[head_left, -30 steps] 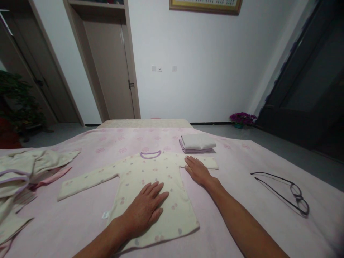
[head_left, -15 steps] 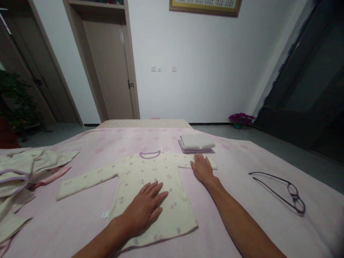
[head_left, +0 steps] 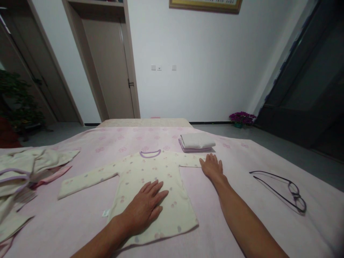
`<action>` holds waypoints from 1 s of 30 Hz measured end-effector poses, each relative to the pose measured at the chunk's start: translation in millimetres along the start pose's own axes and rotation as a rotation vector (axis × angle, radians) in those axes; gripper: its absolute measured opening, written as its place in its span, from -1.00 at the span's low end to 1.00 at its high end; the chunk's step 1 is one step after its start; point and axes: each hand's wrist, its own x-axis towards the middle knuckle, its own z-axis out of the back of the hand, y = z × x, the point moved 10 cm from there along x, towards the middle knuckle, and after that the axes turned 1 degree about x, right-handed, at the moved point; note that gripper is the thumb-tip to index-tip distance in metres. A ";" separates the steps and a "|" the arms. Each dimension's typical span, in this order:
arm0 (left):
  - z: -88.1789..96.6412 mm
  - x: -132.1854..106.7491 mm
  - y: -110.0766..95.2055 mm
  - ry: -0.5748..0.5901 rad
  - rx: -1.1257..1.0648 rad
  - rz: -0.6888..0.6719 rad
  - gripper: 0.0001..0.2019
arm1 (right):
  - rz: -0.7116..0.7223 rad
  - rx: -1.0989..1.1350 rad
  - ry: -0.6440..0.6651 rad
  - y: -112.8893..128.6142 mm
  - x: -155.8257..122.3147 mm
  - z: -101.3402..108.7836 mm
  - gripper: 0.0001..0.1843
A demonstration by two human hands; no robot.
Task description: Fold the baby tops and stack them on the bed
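A cream long-sleeved children's shirt (head_left: 158, 172) with small printed shapes and a purple neckline lies spread flat, neckline away from me. My left hand (head_left: 147, 202) rests open on the lower middle of its body, fingers stretched out. At the end of the right-hand sleeve lies my right hand (head_left: 212, 166), open and palm down, covering the cuff. The other sleeve (head_left: 86, 181) extends out to the left. A white tag (head_left: 105, 213) sticks out at the shirt's left side seam.
Folded clothes (head_left: 197, 142) are stacked just beyond the right sleeve. Black-framed glasses (head_left: 295, 197) lie at the right on the pink cloth (head_left: 233, 154). Rumpled garments (head_left: 32, 168) are heaped at the left. A purple-flowered plant (head_left: 242, 119) stands on the floor behind.
My right hand has slid right along the sleeve to its end. The left hand has stayed in place on the shirt.
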 end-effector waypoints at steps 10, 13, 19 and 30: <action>-4.7 0.8 1.5 0.029 -0.002 0.011 -0.49 | 0.588 0.130 -0.309 109.5 -60.6 51.2 -0.47; -2.3 1.3 0.4 0.017 0.000 0.011 -0.49 | 0.721 0.173 -0.171 155.8 -93.2 40.3 -0.40; 4.1 -1.8 -7.0 0.017 -0.027 -0.039 -0.52 | 0.902 0.167 0.169 191.0 -136.1 12.4 -0.23; 26.2 -18.9 -62.5 0.157 -0.159 -0.304 -0.53 | 0.761 0.103 0.202 165.1 -96.3 -0.2 -0.22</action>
